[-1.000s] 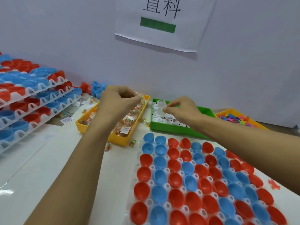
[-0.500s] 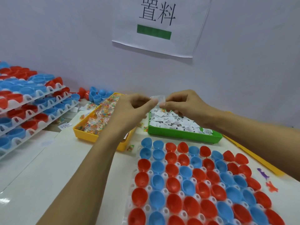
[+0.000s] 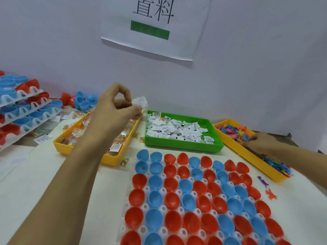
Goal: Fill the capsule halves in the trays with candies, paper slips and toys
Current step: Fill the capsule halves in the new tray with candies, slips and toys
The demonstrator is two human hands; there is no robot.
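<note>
Whereas half a second ago both hands met over the green bin on one paper slip, the right hand [image 3: 260, 142] has now gone to the right yellow bin [image 3: 247, 154], its fingers curled down into the toys [image 3: 233, 132]; whether it pinches one cannot be told. The left hand [image 3: 115, 110] holds the paper slip [image 3: 141, 102] alone, pinched between thumb and fingertips, raised above the left yellow bin [image 3: 63, 145].

Bins: three in a row.
- Left yellow bin: wrapped candies [image 3: 77, 133], too many to count.
- Green bin [image 3: 184, 147]: heap of white paper slips [image 3: 177, 129].
- Right yellow bin: small coloured toys.

Near tray [image 3: 146, 206], white: red and blue capsule halves [image 3: 169, 184], open side up, nothing in them, about eight per row; the tray runs out of view at the bottom.

Loose on the table: two toys, one purple [image 3: 263, 181] and one orange [image 3: 270, 194], right of the tray; one candy [image 3: 124, 161] just beside the left bin.

Far left: stacked trays [image 3: 26, 110] of capsule halves, at least three tiers.
</note>
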